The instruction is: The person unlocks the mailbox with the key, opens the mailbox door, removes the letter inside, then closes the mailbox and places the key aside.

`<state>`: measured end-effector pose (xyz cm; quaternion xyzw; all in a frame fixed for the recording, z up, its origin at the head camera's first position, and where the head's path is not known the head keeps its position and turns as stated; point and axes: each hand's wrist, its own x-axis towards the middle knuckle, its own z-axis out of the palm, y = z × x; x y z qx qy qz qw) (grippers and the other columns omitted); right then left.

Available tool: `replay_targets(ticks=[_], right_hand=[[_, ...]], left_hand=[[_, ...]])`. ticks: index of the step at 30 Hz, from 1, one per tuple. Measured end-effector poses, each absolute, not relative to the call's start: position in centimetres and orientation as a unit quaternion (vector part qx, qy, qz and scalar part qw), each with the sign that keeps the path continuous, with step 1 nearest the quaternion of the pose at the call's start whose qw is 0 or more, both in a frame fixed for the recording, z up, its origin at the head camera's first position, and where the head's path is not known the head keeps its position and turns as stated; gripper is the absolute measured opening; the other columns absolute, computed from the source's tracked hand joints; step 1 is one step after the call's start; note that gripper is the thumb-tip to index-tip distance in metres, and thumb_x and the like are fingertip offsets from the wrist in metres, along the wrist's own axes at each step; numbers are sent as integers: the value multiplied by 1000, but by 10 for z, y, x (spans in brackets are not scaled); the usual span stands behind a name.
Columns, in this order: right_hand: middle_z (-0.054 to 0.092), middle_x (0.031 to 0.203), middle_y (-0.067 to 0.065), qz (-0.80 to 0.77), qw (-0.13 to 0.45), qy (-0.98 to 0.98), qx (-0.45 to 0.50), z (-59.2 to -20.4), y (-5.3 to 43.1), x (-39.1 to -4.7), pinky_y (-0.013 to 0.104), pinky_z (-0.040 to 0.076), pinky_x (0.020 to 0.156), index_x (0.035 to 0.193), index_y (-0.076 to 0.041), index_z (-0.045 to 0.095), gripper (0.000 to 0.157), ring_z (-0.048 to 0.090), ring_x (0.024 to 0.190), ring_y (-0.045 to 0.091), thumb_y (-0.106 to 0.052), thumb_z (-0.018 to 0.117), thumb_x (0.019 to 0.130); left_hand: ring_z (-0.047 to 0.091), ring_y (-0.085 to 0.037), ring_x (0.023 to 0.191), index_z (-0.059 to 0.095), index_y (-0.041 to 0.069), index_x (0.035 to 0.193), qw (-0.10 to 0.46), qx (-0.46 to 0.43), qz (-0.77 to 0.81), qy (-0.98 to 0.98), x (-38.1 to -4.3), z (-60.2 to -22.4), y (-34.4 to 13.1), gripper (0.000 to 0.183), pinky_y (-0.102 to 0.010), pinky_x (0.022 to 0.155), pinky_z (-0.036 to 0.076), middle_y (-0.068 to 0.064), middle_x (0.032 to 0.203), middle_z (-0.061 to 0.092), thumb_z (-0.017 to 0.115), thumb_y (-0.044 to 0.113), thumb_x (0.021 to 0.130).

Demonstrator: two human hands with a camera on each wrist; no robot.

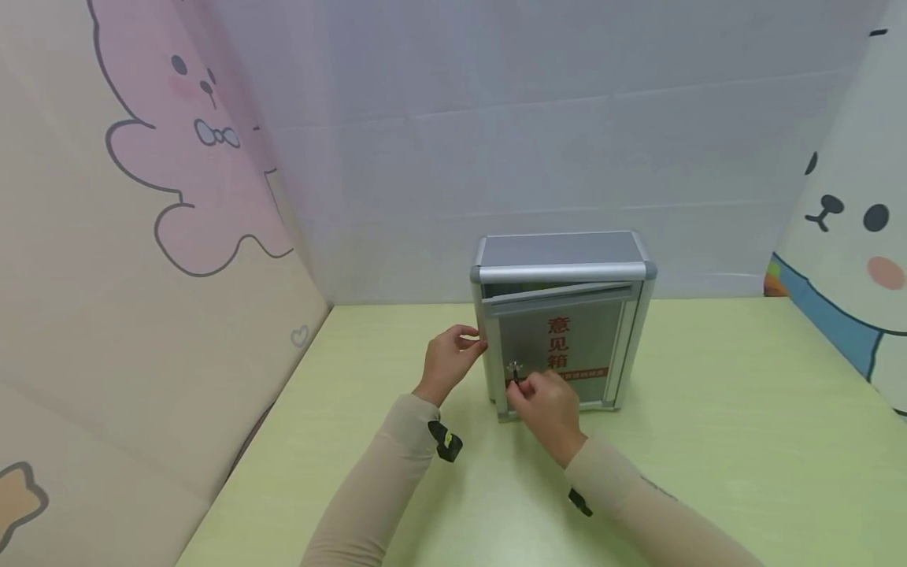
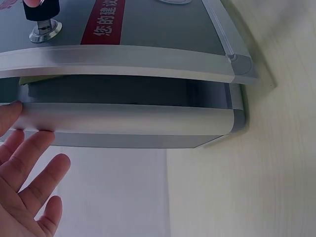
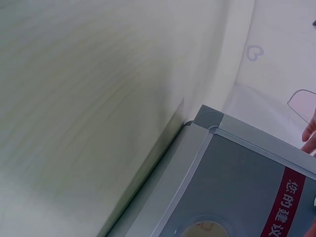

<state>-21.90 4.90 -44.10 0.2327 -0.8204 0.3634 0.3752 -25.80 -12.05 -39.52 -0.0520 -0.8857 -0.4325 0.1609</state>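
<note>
A grey metal suggestion box (image 1: pixel 563 250) with red lettering stands on the table. Its front door (image 1: pixel 523 335) is ajar, leaving a dark gap along the left side in the left wrist view. Thumb and forefinger of my right hand (image 1: pixel 549 405) pinch a black-headed key (image 2: pixel 42 11), which sits in the round silver lock (image 2: pixel 45 32) on the door. My left hand (image 1: pixel 448 358) grips the edge of the box's side wall (image 2: pixel 133 118), thumb on the inner side and fingers outside. The right wrist view catches the door's lower corner (image 3: pixel 208 117) and left fingertips (image 3: pixel 310 138).
The pale yellow-green table (image 1: pixel 737 441) extends around the box. Behind it hangs a white cloth (image 1: pixel 567 150), with cartoon-printed cloths (image 1: pixel 205 181) at both sides. A yellowish-green piece (image 2: pixel 38 79) shows inside the box gap.
</note>
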Motion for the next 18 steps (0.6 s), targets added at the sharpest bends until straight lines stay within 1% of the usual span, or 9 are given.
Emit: replay_targets(ticks=[6, 11, 18], right_hand=[[51, 49, -3, 351, 408, -802, 257, -442, 52, -217, 20, 32, 42, 54, -8, 58, 18, 42, 49, 11, -5, 70, 67], [52, 48, -1, 349, 433, -784, 276, -442, 55, -216, 18, 30, 41, 54, -7, 58, 16, 42, 47, 10, -6, 69, 66], [50, 49, -2, 349, 454, -764, 298, -444, 60, -214, 20, 31, 41, 52, -9, 54, 17, 40, 46, 11, -8, 66, 64]], left_hand=[[69, -27, 85, 67, 0, 100, 161, -56, -429, -887, -258, -395, -121, 21, -39, 70, 54, -14, 95, 72, 71, 16, 87], [69, -28, 84, 67, 0, 101, 159, -52, -431, -887, -258, -394, -121, 22, -40, 70, 54, -14, 92, 72, 71, 16, 87], [70, -28, 80, 68, 0, 100, 162, -51, -431, -886, -258, -394, -120, 22, -39, 68, 53, -15, 90, 72, 72, 17, 86]])
